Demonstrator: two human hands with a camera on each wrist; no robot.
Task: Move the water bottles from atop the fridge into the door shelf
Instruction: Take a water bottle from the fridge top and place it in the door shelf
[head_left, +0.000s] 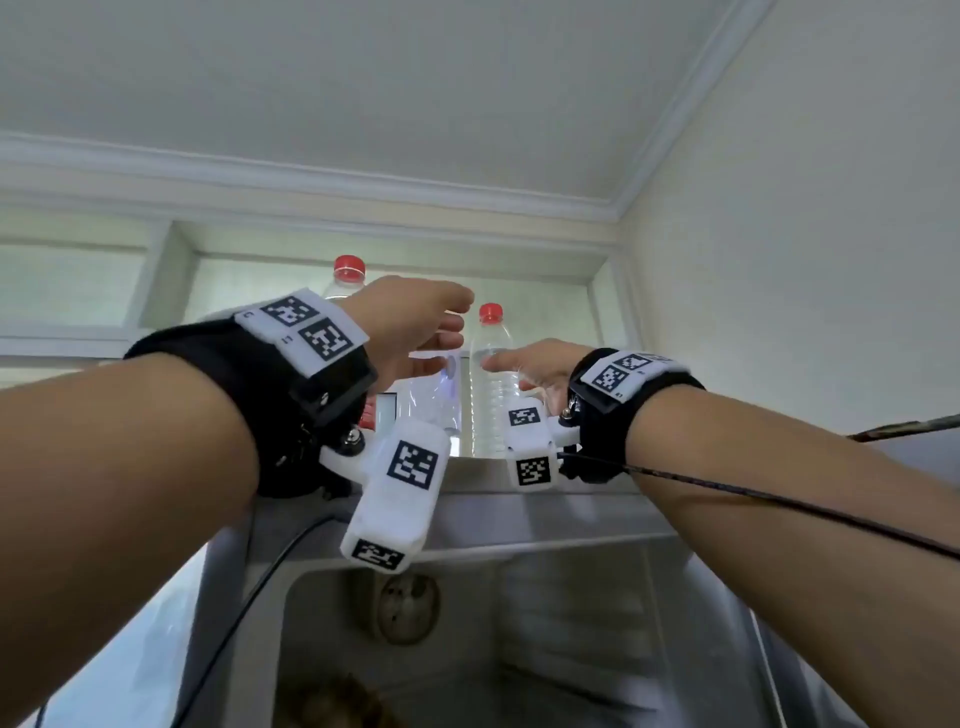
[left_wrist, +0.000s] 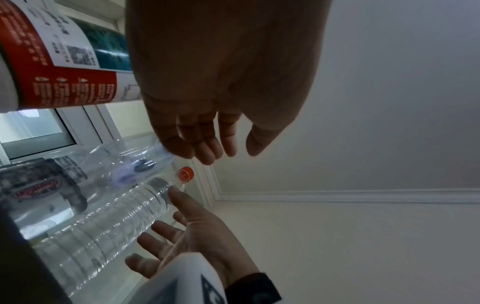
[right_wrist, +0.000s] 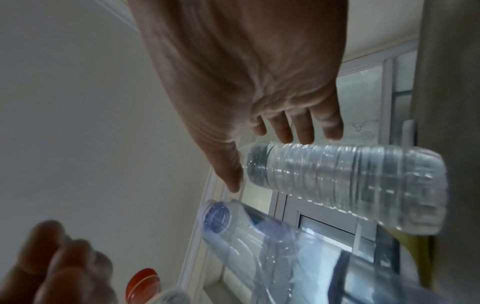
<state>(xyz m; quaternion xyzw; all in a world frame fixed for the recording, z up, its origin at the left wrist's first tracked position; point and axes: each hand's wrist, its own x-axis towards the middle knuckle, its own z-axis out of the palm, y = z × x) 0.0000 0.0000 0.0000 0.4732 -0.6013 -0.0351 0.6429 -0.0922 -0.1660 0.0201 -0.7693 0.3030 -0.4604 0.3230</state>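
Three water bottles stand on top of the grey fridge (head_left: 545, 501). A tall one with a red cap (head_left: 348, 270) and a red label (left_wrist: 59, 67) is at the back left. A clear one with a bluish cap (head_left: 439, 395) stands in the middle. A ribbed one with a red cap (head_left: 491, 374) is on the right. My left hand (head_left: 449, 338) hovers open just over the bluish cap (right_wrist: 217, 216), holding nothing. My right hand (head_left: 519, 364) is open beside the ribbed bottle (right_wrist: 350, 185), with the thumb (right_wrist: 230, 168) at its shoulder and straight fingers behind it.
A window frame (left_wrist: 85, 127) sits close behind the bottles, and a side wall (head_left: 805, 260) rises right of the fridge. Below the top edge the fridge interior (head_left: 467, 649) is in view. A black cable (head_left: 779, 501) runs from my right wrist.
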